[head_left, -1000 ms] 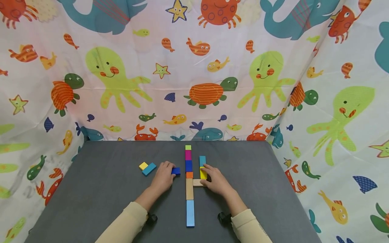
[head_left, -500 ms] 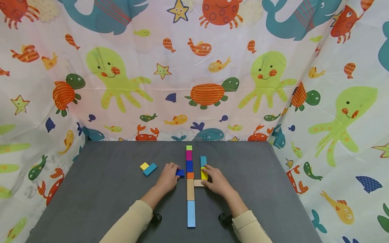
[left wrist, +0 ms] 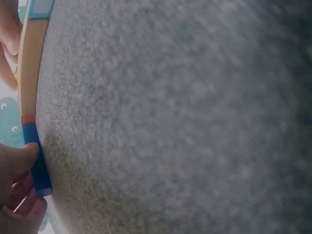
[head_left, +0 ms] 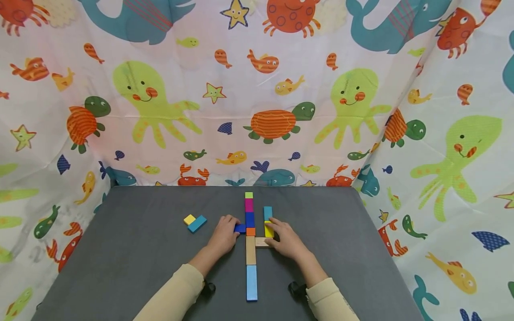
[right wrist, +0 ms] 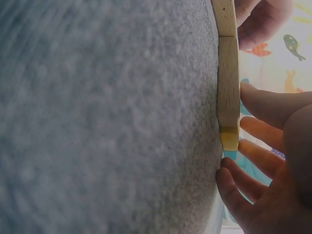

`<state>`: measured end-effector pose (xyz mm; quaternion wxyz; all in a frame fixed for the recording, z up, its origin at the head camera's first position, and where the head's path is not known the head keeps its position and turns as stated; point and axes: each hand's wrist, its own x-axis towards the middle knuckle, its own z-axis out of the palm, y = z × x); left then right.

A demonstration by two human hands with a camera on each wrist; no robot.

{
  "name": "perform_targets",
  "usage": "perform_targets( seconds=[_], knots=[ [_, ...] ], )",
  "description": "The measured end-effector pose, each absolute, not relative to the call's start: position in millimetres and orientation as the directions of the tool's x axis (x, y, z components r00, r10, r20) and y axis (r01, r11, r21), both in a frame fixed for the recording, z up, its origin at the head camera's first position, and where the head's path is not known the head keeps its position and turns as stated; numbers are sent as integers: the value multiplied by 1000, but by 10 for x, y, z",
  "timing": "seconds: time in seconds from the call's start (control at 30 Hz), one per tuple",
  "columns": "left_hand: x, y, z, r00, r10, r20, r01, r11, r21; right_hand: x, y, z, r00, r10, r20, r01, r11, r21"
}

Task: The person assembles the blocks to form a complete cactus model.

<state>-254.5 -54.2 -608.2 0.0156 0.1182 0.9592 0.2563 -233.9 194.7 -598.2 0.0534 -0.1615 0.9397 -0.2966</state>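
Note:
A column of flat blocks runs up the middle of the table: light blue point(head_left: 251, 283), natural wood point(head_left: 250, 250), orange point(head_left: 250, 232), dark blue point(head_left: 250, 220), magenta point(head_left: 249, 205) and lime. My left hand point(head_left: 223, 234) pinches a second dark blue block point(head_left: 240, 228) between thumb and fingers; its end meets the column's left side by the orange block. My right hand point(head_left: 287, 240) rests with loosely bent fingers at a yellow block point(head_left: 268, 230) and a wooden crosspiece point(head_left: 262, 242). A teal block point(head_left: 267, 212) continues beyond the yellow one.
Left of the column, a small yellow block point(head_left: 189, 219) and a teal block point(head_left: 197, 224) lie touching on the dark grey tabletop point(head_left: 144, 258). A cloth curtain point(head_left: 225, 107) printed with sea animals hangs behind and at the sides.
My left hand has slid right with the dark blue block, closing the gap until the block meets the column. The right hand has stayed in place by the yellow block.

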Motion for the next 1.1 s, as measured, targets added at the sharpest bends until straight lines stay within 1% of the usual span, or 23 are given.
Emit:
perform_targets(
  seconds=[0.3,0.5,0.7,0.9,1.0,1.1],
  knots=[
    [-2499,-639,-6065,-957,268,108,284,808,516,-2340,1935,-5990,-943,-334,0,-273,771,-575],
    [-2506,-743,-6061,-959,243,145,282,807,519,-2347,1937,-6014,-944,-330,0,-270,774,-573],
    [-2514,-876,-6061,-967,177,182,246,826,507,-2343,1943,-6026,-944,-331,-5,-269,776,-570],
    [-2524,-1081,-6046,-977,88,195,176,849,498,-2348,1948,-6032,-943,-332,2,-273,773,-572],
    [-2525,-1194,-6022,-979,42,200,140,850,508,-2351,1944,-6035,-942,-334,8,-280,774,-567],
    [-2530,-1324,-6000,-980,30,199,133,837,530,-2349,1936,-6028,-943,-333,3,-277,778,-564]
  ],
)
